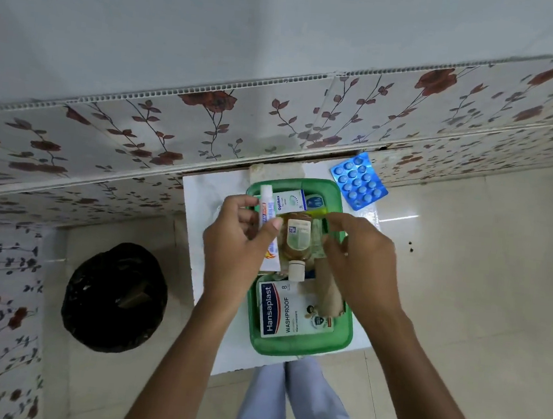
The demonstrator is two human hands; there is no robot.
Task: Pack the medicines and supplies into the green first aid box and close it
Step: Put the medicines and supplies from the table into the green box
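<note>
A: The white ointment tube is pinched in the left hand, over the green first aid box

B: Lay it flat beside the amber bottle just right of that pinch. The right hand?

A: Fingers curled over the bottle; whether it grips, I cannot tell. The blue blister pack waits outside, beyond it

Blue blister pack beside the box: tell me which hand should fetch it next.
Right, probably. The blue blister pack lies outside the green first aid box, off its far right corner. The right hand hovers on that side with nothing visibly gripped, while the left hand holds a white tube.
</note>
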